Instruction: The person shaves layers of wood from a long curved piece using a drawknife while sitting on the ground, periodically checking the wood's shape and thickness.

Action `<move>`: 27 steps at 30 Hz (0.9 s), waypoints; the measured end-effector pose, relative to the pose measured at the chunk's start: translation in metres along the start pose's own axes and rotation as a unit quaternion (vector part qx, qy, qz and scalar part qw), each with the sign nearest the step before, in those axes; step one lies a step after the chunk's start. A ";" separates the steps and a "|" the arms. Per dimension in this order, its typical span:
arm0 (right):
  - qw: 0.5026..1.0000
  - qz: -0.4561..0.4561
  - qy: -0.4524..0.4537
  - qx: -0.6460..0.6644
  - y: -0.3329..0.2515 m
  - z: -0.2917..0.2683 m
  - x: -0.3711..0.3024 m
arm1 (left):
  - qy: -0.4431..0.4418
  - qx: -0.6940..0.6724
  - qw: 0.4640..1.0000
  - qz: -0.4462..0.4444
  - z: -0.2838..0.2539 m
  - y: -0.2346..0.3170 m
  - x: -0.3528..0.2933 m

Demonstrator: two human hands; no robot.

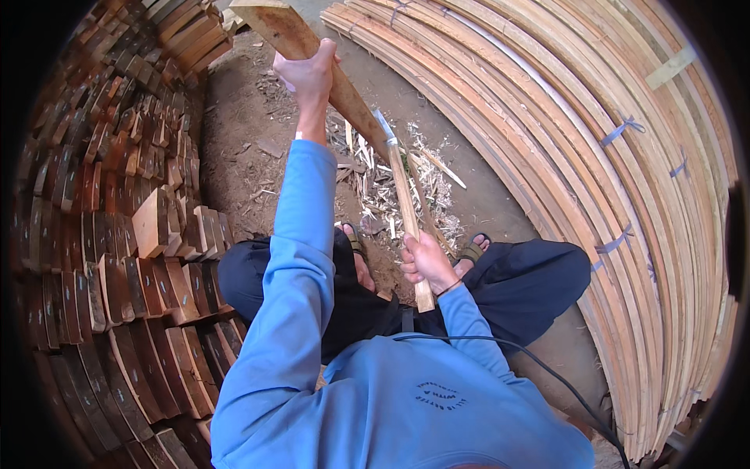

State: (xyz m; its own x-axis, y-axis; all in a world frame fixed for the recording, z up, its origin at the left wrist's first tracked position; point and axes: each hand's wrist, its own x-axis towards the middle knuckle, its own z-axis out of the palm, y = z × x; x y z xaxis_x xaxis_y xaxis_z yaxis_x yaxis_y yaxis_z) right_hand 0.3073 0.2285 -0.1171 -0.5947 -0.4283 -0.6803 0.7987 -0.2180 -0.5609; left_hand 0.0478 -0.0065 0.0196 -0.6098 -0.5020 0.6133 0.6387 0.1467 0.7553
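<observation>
My left hand (308,76) is closed around a thick wooden plank (355,102), gripping it along its upper part. The plank slants from the top edge down toward the ground between my feet. In my right hand (427,262) is a wooden-handled blade (403,187), its fingers wrapped low on the handle near my lap. At the handle's far end a short grey metal part lies against the plank's lower end; whether it touches the wood I cannot tell. Pale wood chips and splinters (426,195) litter the ground beneath.
Stacked short wooden boards (117,273) rise close on my left. On my right lie long timber strips (562,133) tied in bundles with bluish straps. My sandalled feet (473,250) flank the chips on the dirt floor (242,141). A black cable (539,359) crosses my front.
</observation>
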 end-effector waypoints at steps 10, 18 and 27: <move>0.999 0.030 -0.015 0.014 -0.007 0.001 -0.011 | 0.022 -0.045 0.999 -0.012 -0.013 -0.008 -0.008; 0.998 -0.027 -0.032 0.042 -0.003 -0.009 0.032 | -0.088 0.027 0.992 0.087 0.008 -0.017 -0.010; 0.998 -0.007 -0.035 0.058 0.007 -0.028 0.025 | -0.135 -0.048 0.989 0.038 0.014 -0.012 -0.017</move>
State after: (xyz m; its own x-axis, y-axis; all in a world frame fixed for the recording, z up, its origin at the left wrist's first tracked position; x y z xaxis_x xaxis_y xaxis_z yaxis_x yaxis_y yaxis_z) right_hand 0.2959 0.2405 -0.1514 -0.6008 -0.4838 -0.6364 0.7983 -0.3221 -0.5088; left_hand 0.0439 0.0124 0.0029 -0.6536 -0.2454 0.7159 0.7206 0.0873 0.6878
